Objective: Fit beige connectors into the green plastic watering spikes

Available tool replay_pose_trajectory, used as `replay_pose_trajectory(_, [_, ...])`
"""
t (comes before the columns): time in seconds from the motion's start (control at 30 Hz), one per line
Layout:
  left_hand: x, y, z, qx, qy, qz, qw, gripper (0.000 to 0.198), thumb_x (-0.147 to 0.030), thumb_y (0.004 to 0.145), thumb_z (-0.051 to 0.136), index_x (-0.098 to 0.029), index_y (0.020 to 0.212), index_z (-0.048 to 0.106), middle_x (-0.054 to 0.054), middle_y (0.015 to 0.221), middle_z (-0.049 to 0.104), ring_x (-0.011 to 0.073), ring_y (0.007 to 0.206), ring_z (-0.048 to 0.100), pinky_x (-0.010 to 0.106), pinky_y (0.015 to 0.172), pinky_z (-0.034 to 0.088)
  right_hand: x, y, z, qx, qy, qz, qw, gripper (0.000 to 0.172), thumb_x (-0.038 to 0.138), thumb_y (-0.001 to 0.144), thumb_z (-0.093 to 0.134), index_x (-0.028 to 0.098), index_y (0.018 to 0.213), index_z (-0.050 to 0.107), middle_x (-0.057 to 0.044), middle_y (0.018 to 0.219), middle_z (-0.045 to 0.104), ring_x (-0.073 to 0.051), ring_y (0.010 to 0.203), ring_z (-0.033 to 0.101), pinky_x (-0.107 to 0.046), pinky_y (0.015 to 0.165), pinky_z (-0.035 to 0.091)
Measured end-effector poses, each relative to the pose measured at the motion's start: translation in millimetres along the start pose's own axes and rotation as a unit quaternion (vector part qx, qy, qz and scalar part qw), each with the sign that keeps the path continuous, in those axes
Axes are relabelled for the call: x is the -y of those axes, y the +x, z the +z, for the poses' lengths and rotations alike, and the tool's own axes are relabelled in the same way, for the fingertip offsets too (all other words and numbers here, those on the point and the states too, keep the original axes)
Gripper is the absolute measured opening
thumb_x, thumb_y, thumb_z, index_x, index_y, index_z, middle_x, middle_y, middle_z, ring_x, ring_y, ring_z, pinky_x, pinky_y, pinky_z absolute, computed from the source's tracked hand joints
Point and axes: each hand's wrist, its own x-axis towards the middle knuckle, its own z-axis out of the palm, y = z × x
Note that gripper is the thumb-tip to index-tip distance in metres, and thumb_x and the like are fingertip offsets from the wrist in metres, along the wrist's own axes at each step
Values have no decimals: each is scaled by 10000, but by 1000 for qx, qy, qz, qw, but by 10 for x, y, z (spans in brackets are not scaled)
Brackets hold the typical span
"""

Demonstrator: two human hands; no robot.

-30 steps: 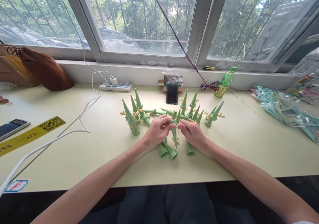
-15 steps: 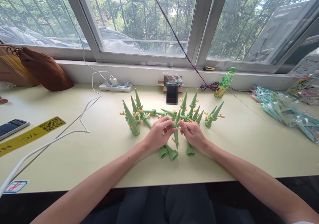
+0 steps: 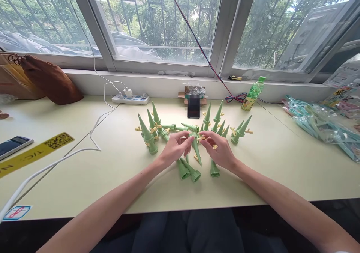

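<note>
My left hand (image 3: 176,148) pinches a green plant watering spike (image 3: 197,152) near its wide collar, with the tip slanting down toward me. At the collar's side, the thumb and fingers of my right hand (image 3: 221,149) close on a small yellow valve (image 3: 201,137); whether it sits in the spike I cannot tell. Another yellow piece shows beneath my right palm, and a loose yellow valve (image 3: 196,158) lies behind the held tip. Green spikes (image 3: 194,173) lie just in front of my left hand, and a single green spike (image 3: 215,169) is below my right.
Spikes with yellow valves stand at the left (image 3: 147,136) and right (image 3: 241,131), with several more behind my hands. A phone (image 3: 194,108) leans on a small box. Farther out are a green bottle (image 3: 254,93), a power strip (image 3: 131,100), a white cable (image 3: 67,155) and plastic-wrapped items (image 3: 312,116).
The held spike has turned in my left hand, so more of its cone shows. My right hand has shifted its grip, its fingers now more extended over the yellow valve.
</note>
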Motion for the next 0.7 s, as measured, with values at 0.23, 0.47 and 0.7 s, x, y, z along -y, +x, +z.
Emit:
replay_pose_trajectory(0.23, [6, 1, -11, 8, -8, -17, 1000, 305, -463, 880, 604, -158, 877, 610, -31, 544, 540, 87, 452, 498, 216, 453, 422, -35, 10, 2, -10, -6, -22, 1000, 182, 305, 943, 564, 212, 1069, 656, -49, 854, 673, -121, 576, 554, -270, 561, 488])
replay_pose_trajectory(0.47, [9, -2, -14, 12, -4, -25, 1000, 309, -465, 879, 602, -157, 857, 600, -37, 532, 519, 86, 446, 488, 207, 428, 407, -70, 14, 1, -6, -5, -41, 999, 181, 333, 942, 566, 208, 1008, 678, -39, 758, 636, -128, 567, 538, -267, 535, 474])
replay_pose_trajectory(0.7, [32, -7, -10, 11, 19, -23, 999, 302, -456, 885, 598, -155, 868, 582, -38, 534, 516, 82, 429, 474, 204, 410, 397, -45, 27, -7, 8, -8, -33, 999, 185, 327, 947, 557, 187, 958, 677, -34, 702, 627, -132, 546, 527, -270, 536, 456])
